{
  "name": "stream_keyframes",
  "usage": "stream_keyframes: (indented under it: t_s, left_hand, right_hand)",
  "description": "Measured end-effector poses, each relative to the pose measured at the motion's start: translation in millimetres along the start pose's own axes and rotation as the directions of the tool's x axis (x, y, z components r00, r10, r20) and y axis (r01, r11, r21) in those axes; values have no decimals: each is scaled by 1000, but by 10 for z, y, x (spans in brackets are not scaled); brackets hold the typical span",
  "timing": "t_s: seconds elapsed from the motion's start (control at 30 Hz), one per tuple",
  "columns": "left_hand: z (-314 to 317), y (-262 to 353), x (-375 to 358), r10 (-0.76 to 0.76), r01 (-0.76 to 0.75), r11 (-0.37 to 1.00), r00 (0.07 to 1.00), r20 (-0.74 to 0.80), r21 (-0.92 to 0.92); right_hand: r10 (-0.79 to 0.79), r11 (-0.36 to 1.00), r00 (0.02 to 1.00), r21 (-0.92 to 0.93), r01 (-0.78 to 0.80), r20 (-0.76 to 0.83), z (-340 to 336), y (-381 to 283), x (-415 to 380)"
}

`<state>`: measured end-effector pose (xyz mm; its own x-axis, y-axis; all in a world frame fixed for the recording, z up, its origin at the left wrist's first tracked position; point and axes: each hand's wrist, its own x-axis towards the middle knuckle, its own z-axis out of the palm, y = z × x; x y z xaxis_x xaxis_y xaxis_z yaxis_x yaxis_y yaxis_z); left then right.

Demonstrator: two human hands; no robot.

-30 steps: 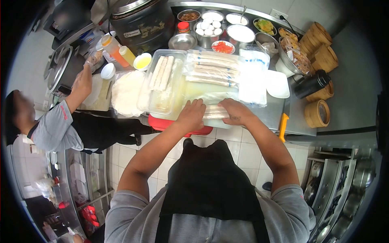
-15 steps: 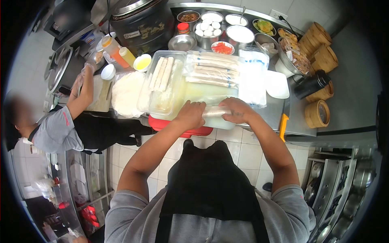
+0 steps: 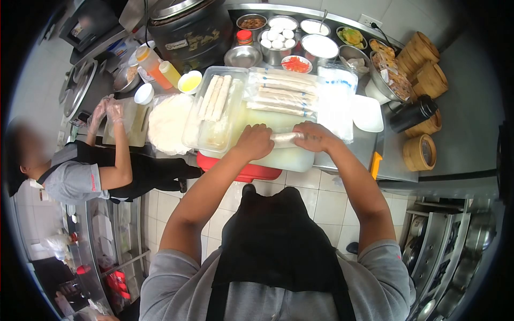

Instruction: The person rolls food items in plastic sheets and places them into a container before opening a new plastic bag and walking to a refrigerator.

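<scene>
A pale roll wrapped in clear plastic [image 3: 286,140] lies across the near part of a translucent cutting board [image 3: 292,158]. My left hand [image 3: 255,142] is closed over its left end, and my right hand [image 3: 315,136] grips the right end. Just beyond are several similar plastic-wrapped rolls [image 3: 284,92] laid side by side. Left of them, a clear plastic tray [image 3: 217,138] contains a few unwrapped pale rolls [image 3: 215,97]. A stack of clear plastic bags with blue print [image 3: 336,104] is to the right of the wrapped rolls.
At left, a co-worker's gloved hands [image 3: 107,109] are above another cutting board [image 3: 138,128]. A flat pale dough sheet [image 3: 170,124] lies between us. Bowls, including one of eggs [image 3: 277,40], line the back. A white square plate [image 3: 367,113] and orange-handled tool [image 3: 376,163] are right.
My hands have pushed the roll slightly, and the loose plastic seen beyond it before is now mostly wound around it. The co-worker's gloved hands have come together over their board.
</scene>
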<state>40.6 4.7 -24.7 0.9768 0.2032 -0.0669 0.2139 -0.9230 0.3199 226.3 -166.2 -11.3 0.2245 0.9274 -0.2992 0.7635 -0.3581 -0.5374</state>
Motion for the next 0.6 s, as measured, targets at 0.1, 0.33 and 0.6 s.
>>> stream_keyframes:
  t_s: [0.1, 0.33, 0.6]
  left_hand:
    - [-3, -69, 119, -2, 2, 1000, 1000, 6, 9]
    - [7, -233, 253, 2, 1, 994, 1000, 23, -114]
    - [-24, -254, 318, -33, 36, 999, 994, 108, -34]
  right_hand:
    - [-53, 992, 999, -119, 51, -12, -24, 39, 81]
    - [-91, 980, 984, -190, 61, -152, 104, 187, 163]
    - [-78, 965, 954, -263, -1, -291, 232, 132, 128]
